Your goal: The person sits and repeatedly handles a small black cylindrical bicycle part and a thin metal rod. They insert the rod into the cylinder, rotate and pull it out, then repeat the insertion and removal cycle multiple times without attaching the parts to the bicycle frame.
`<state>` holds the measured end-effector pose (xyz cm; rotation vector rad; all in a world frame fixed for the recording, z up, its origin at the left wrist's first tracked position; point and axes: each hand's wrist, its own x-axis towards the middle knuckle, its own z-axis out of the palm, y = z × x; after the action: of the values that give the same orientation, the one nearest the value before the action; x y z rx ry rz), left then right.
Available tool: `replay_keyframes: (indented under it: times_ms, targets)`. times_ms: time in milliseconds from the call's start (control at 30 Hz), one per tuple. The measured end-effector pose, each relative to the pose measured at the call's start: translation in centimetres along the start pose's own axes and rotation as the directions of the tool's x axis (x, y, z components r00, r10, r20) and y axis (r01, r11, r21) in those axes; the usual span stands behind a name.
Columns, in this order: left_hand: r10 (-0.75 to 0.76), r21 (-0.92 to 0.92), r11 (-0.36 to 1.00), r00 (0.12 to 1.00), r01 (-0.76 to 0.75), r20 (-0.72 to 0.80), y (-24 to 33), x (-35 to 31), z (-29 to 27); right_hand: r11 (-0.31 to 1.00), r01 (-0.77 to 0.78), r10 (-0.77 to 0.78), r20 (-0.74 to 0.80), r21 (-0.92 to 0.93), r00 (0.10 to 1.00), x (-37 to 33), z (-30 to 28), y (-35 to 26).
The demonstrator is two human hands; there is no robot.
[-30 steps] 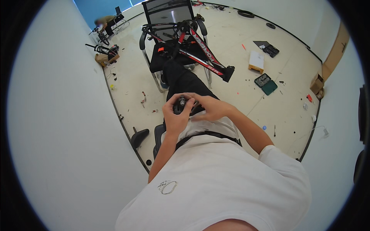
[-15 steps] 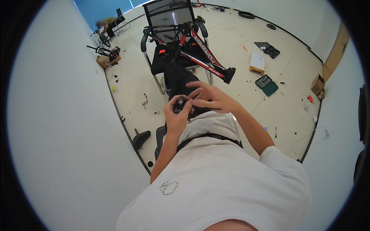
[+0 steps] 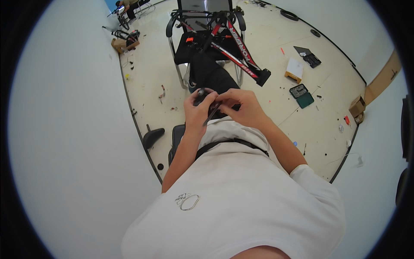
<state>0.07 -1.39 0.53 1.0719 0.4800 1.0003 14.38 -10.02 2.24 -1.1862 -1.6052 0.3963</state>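
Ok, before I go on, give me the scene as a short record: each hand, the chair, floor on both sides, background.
Left hand: the left hand grips a small black part, exact kind unclear
Right hand: the right hand pinches a thin dark tool, possibly a hex key
Chair: armchair bearing a red-and-black bicycle frame
Floor left: black bicycle saddle
Floor right: open green case, open black case, cardboard box
Background: another person, far left; black tyre, far right
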Motion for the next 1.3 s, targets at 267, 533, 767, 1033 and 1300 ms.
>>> replay_keyframes:
  times_ms: [267, 533, 767, 1033, 1300]
  targets:
    - [-0.018, 0.032, 0.999, 0.986, 0.013, 0.167, 1.2, 0.3, -0.3, 0.844, -0.235, 0.3, -0.061, 0.482, 0.952, 0.4, -0.1, 2.1]
    - [0.017, 0.354, 0.93, 0.973, -0.101, 0.231, 1.9, 0.2, -0.8, 0.803, -0.349, 0.365, 0.065, 0.484, 0.929, 0.3, -0.9, 1.7]
    - [0.019, 0.357, 0.929, 0.974, -0.1, 0.224, 1.5, -0.1, -0.4, 0.704, -0.438, 0.427, 0.16, 0.559, 0.89, 0.5, -1.1, 1.4]
    - [-0.065, 0.018, 0.998, 0.96, 0.062, 0.273, 1.5, 0.4, -0.7, 0.733, -0.373, 0.383, 0.109, 0.569, 0.917, 0.9, -1.4, 1.0]
    - [-0.164, -0.288, 0.93, 0.961, 0.226, 0.224, 0.8, 0.5, -1.3, 0.772, -0.381, 0.378, 0.116, 0.509, 0.919, 0.8, -1.5, -0.2]
